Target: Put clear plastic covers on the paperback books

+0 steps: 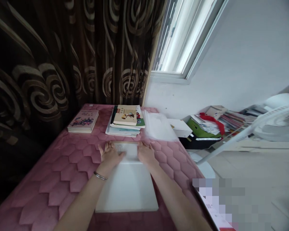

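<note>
Left hand [110,154], right hand [145,154] flat at board's [127,189] far edge

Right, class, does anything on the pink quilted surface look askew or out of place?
The middle stack of paperback books is fanned unevenly, edges not lined up, unlike the neat pink-covered book pile to its left. The clear plastic sheets beside the stack seem to overhang the right edge of the pink quilted surface.
</note>
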A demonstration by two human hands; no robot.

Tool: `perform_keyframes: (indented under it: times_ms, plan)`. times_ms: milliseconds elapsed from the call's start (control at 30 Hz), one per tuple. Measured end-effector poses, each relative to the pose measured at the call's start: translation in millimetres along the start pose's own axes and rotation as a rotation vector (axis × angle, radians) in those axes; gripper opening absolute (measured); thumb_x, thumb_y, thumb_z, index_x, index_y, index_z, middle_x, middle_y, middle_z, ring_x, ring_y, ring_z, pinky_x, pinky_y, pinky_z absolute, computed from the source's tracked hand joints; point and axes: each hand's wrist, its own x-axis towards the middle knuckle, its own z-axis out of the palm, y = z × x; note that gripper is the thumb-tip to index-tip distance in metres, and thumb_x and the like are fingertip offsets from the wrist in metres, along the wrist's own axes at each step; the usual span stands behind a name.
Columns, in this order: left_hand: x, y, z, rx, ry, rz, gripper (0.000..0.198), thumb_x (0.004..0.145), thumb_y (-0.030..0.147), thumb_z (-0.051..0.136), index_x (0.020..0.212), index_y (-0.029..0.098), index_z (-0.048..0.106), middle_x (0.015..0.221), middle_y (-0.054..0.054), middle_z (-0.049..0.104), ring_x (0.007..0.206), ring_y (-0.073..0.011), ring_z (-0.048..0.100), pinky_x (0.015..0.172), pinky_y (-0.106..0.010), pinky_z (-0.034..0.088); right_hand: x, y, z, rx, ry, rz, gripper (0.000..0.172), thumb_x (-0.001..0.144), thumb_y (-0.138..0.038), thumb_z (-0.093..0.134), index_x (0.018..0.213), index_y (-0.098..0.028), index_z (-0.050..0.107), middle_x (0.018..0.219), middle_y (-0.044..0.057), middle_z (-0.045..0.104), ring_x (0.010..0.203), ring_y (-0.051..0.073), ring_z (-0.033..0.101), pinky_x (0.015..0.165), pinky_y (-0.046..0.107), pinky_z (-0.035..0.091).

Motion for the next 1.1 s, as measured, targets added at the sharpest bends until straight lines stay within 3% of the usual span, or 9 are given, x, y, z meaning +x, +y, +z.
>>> perform_keyframes:
  times_ms: [200,333,433,500,567,633,800,900,1100]
  plan:
    - [2.8,-8.9,-4.3,-0.002,0.023,-0.044,0.078,0.081,0.056,0.045,0.140,0.005,0.040,0.145,-0.026,0.038,0.138,-0.0395,0.029,0.109,-0.067,0.002,2.6,-14.9,8.3,-0.045,0.072,0.044,0.041,0.093,-0.016,0.032,0.125,-0.001,0.053,0.121,0.027,0.061,0.127,0.031,0.045,0.108,0.052,0.020]
    - [-24.6,-0.9,-12.9,0.115,0.155,0.015,0.062,0.087,0.043,0.044,0.140,0.009,0.042,0.145,-0.023,0.041,0.142,-0.0370,0.021,0.110,-0.066,0.003,2.4,-15.3,7.6,-0.052,0.076,0.027,0.040,0.093,-0.016,0.034,0.125,-0.001,0.054,0.120,0.026,0.061,0.122,0.030,0.050,0.107,0.050,0.023]
    - [-77.0,4.5,-8.5,0.166,0.228,0.362,0.049,0.091,0.037,0.041,0.133,0.013,0.052,0.148,-0.017,0.037,0.142,-0.0312,0.023,0.113,-0.061,0.009,2.7,-13.9,7.6,-0.053,0.068,0.012,0.041,0.092,-0.014,0.034,0.126,-0.001,0.053,0.119,0.027,0.061,0.120,0.029,0.052,0.106,0.049,0.026]
    - [-116.6,2.4,2.5,0.121,0.195,0.651,0.054,0.088,0.049,0.048,0.130,0.017,0.055,0.146,-0.012,0.043,0.140,-0.0290,0.029,0.112,-0.051,0.026,3.3,-13.6,8.2,-0.055,0.064,0.002,0.042,0.091,-0.012,0.034,0.127,0.000,0.052,0.123,0.027,0.059,0.121,0.029,0.051,0.105,0.049,0.027]
    - [-147.4,-4.1,15.5,0.111,0.227,0.791,0.068,0.082,0.057,0.054,0.135,0.014,0.050,0.146,-0.012,0.044,0.135,-0.0281,0.038,0.106,-0.042,0.038,3.9,-13.6,8.1,-0.059,0.056,-0.014,0.042,0.091,-0.011,0.034,0.127,-0.001,0.052,0.125,0.027,0.058,0.123,0.028,0.049,0.105,0.048,0.027]
    - [-163.3,-11.5,25.3,0.149,0.285,0.832,0.066,0.083,0.052,0.056,0.135,0.013,0.048,0.142,-0.012,0.049,0.128,-0.0252,0.047,0.102,-0.037,0.042,5.2,-14.2,5.7,-0.061,0.038,-0.041,0.041,0.092,-0.013,0.034,0.125,-0.003,0.055,0.124,0.025,0.059,0.124,0.028,0.048,0.105,0.047,0.027]
    - [-160.6,-12.8,29.5,0.282,0.374,0.833,0.037,0.089,0.030,0.054,0.120,0.012,0.061,0.127,-0.014,0.062,0.114,-0.0243,0.060,0.092,-0.034,0.049,17.7,-19.8,-8.7,-0.058,-0.032,-0.102,0.035,0.093,-0.025,0.041,0.112,-0.008,0.066,0.115,0.022,0.064,0.121,0.032,0.048,0.103,0.046,0.029]
    - [-161.2,-2.4,30.7,0.355,0.435,0.912,0.035,0.089,0.028,0.051,0.116,0.009,0.062,0.119,-0.020,0.065,0.109,-0.0322,0.063,0.083,-0.042,0.051,31.5,-25.4,-15.5,-0.033,-0.075,-0.123,0.033,0.091,-0.027,0.047,0.110,-0.009,0.066,0.125,0.022,0.058,0.127,0.033,0.041,0.099,0.044,0.034]
    - [-169.9,13.8,36.1,0.441,0.519,0.971,0.033,0.091,0.026,0.045,0.114,0.009,0.061,0.108,-0.026,0.068,0.097,-0.0413,0.066,0.070,-0.054,0.050,55.9,-29.2,-21.3,0.109,-0.195,-0.191,0.031,0.089,-0.031,0.052,0.116,-0.017,0.059,0.128,0.014,0.056,0.120,0.027,0.047,0.100,0.042,0.033]
